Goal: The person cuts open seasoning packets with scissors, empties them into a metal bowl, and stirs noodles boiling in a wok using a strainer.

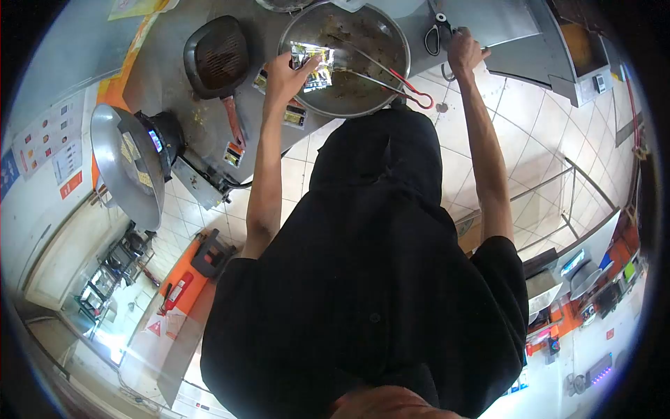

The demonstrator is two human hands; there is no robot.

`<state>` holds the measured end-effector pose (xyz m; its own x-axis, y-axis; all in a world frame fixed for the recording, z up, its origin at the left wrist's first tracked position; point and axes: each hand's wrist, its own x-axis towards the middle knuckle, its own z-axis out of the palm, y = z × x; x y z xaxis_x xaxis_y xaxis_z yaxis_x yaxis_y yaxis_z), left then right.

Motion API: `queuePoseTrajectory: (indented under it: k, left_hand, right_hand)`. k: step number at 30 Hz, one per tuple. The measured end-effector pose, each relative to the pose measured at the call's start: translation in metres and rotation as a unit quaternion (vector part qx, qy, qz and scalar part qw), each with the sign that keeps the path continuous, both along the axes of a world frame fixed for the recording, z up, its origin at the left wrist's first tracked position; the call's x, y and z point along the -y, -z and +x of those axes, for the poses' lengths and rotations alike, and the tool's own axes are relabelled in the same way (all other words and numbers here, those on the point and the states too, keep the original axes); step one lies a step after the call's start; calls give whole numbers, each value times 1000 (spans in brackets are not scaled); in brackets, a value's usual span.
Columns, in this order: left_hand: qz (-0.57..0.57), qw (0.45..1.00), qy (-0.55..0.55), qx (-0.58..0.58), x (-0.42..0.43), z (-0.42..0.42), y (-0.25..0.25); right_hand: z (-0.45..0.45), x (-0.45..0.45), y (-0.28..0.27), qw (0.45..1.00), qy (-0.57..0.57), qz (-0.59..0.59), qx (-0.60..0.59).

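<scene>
- Pale tiled floor (453,143) on the near side of the large round pan (377,31); grey metal worktop (157,77) beneath and to the left of that pan.
- Farther left of the pan: grill pan (218,59), handle pointing toward the near edge; beyond that, near the wall, metal wok (112,150).
- Inside the pan: brownish residue over much of the base, plus tongs (380,82) resting with red handle end out past the near right rim.
- Over the pan's left part: shiny printed sachet (318,81), pinched between thumb and fingers of the left hand (283,82).
- To the right of the pan: right hand (463,54), fingers curled, just beside black-handled scissors (433,40); cannot tell whether gripping anything, with a loop-like piece partly visible below.
- Done, judging by present positions: one sachet lifted and held over the pan; cannot tell whether cut open or emptied.
- Apparently left untouched by the fingers: similar packet (294,117) at the pan's near left side, another partly hidden behind the left hand, and a third beside the grill pan's handle, well apart from the pan.
- Contents of those packets: not readable at this size.
</scene>
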<state>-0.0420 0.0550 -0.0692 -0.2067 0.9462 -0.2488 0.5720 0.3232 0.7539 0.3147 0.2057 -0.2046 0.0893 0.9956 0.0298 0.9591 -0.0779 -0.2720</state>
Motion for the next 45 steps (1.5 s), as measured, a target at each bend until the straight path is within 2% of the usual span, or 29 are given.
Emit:
queuePoseTrajectory:
  k: [3, 5, 7, 9, 10, 11, 12, 14, 15, 17, 19, 20, 22, 24, 27, 29, 30, 32, 33, 35, 36, 40, 42, 45]
  left_hand:
    - [-6, 999, -26, -21, 0, 2, -11]
    - [8, 999, -42, -12, 0, -2, -11]
    - [10, 995, -100, -11, 2, 2, -16]
    - [-10, 994, -110, 4, 2, -1, -2]
    - [-27, 994, -110, 9, -1, 3, -4]
    - [-42, 993, -108, 13, -4, 7, -6]
    - [-38, 996, -79, 26, -5, 7, -7]
    - [0, 995, -96, 33, -7, 15, 2]
    - [35, 991, -120, 41, -7, 16, 6]
    - [30, 986, -153, 58, -7, 11, 14]
    - [-75, 969, -185, 143, -5, 10, 10]
    - [-75, 968, -190, 145, -3, 11, 9]
    - [-69, 984, -164, 29, -2, 17, 7]
    - [-52, 985, -162, 39, -2, 16, 19]
    - [4, 984, -166, 60, -1, 15, 27]
    - [-110, 974, -187, 68, -3, 12, 17]
    - [-109, 973, -190, 70, -1, 8, 23]
    - [-7, 988, -155, 18, 6, -3, 36]
    - [-6, 987, -158, 19, 8, -7, 34]
    - [3, 998, -13, -63, 13, -15, 24]
    - [-8, 995, 20, -101, 15, -17, 20]
    - [-22, 995, 31, -87, 19, -24, 31]
    - [110, 992, 53, -20, 20, -25, 37]
    - [48, 993, 79, -79, 17, -23, 28]
  right_hand:
    - [-8, 3, -10, 999, 6, 32, 19]
    - [-14, 17, -36, 957, 71, 234, -157]
    - [-58, 58, -111, 912, 90, 185, -354]
    - [-93, 97, -124, 837, -52, 85, -538]
    - [-114, 112, -149, 858, -173, -19, -483]
    - [-135, 120, -153, 821, -264, -77, -501]
    - [-152, 128, -142, 843, -319, -71, -428]
    - [-180, 133, -131, 830, -363, -52, -419]
    - [-187, 132, -127, 831, -362, -49, -419]
    - [-194, 131, -117, 843, -331, -43, -422]
    - [-192, 129, -120, 845, -329, -53, -419]
    - [-191, 129, -118, 852, -317, -66, -411]
    - [-192, 128, -113, 858, -309, -78, -403]
    - [-192, 128, -110, 881, -270, -70, -382]
    - [-190, 124, -105, 897, -268, -32, -349]
    - [-188, 117, -94, 900, -256, -46, -351]
    - [-185, 113, -93, 901, -241, -59, -355]
    - [-175, 106, -93, 901, -243, -59, -354]
    - [-171, 101, -97, 902, -242, -57, -354]
    - [-163, 91, -109, 889, -245, -85, -377]
    - [-159, 87, -111, 888, -264, -105, -363]
    - [-149, 74, -117, 876, -332, -136, -323]
    - [-147, 70, -112, 871, -356, -142, -309]
    - [-148, 64, -96, 856, -391, -102, -321]
